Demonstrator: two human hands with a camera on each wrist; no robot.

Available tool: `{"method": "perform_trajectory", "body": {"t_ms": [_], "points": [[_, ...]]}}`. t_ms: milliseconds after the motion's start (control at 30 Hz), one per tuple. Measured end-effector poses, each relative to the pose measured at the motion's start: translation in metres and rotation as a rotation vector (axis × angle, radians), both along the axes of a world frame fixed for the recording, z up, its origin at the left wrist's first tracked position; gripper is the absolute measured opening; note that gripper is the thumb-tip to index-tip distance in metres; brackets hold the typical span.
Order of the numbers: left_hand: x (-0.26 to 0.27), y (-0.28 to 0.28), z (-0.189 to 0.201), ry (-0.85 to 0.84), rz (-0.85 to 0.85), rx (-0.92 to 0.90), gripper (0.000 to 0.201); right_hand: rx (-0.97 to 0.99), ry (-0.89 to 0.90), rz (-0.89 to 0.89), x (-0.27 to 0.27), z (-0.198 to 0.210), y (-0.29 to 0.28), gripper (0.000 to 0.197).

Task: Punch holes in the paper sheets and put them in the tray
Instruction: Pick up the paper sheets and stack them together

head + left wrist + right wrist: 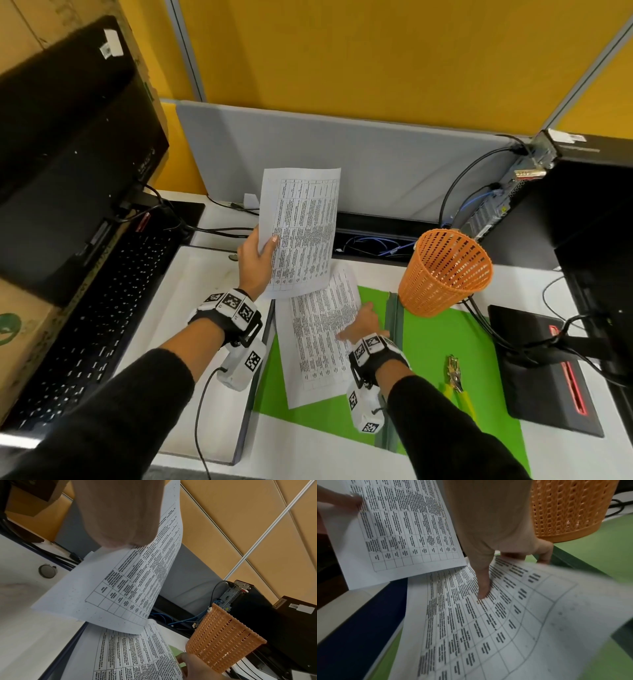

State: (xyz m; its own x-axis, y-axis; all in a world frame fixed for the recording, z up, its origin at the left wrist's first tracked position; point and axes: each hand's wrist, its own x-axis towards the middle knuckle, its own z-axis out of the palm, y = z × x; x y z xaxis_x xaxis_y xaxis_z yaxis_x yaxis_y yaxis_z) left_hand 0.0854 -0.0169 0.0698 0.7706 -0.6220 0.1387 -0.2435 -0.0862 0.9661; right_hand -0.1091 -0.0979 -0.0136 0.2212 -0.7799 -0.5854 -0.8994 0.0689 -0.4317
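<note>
Head view, office surface: your left hand (255,260) lifts one printed sheet (301,229) clear of the rest, thumb on its face and fingers curled behind its lower left edge, a pinch grip that holds the page upright over the white tray (191,342) at your left, likely so it can be handled alone. Your right hand (364,322) grips a second sheet (318,342) at its right edge, thumb on the print and fingers curled under the margin, as the right-wrist view shows; that page lies partly on the open green folder (445,359) and partly over the tray's near rim. No punch can be made out, and no holes show in either page, so the punching seems yet to come. An orange mesh basket (445,270) stands tilted just beyond the folder. Both pages carry a ruled table of text too small to read. On a black case at right, the left-wrist view shows the word "Lenovo" (279,603).
</note>
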Motion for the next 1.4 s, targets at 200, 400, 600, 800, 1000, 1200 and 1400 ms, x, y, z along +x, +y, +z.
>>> {"method": "perform_trajectory", "body": {"t_ms": [200,400,600,800,1000,1200,1400], "points": [[0.000,-0.002,0.001,0.011,0.004,0.013,0.034,-0.085,-0.276,-0.110,-0.003,0.007,-0.009,0.023],[0.010,-0.005,0.002,-0.082,0.068,0.066,0.033,-0.348,-0.201,-0.415,-0.006,0.036,-0.037,0.029],[0.012,-0.004,0.011,-0.206,0.152,0.067,0.033,-0.660,-0.426,-0.489,-0.003,0.066,-0.056,0.040],[0.019,-0.005,0.010,-0.124,0.146,0.093,0.034,-0.754,-0.711,-0.413,0.000,0.089,-0.065,0.018],[0.011,-0.015,0.041,0.262,-0.145,0.128,0.023,-0.513,-0.897,-0.219,0.009,0.090,-0.072,0.019],[0.009,-0.024,0.061,0.550,-0.278,0.178,0.034,0.002,-1.051,-0.371,0.018,0.093,-0.068,0.017],[0.009,-0.014,0.058,0.640,-0.508,0.194,0.051,0.461,-1.150,-0.460,0.018,0.075,-0.074,0.075]]}}
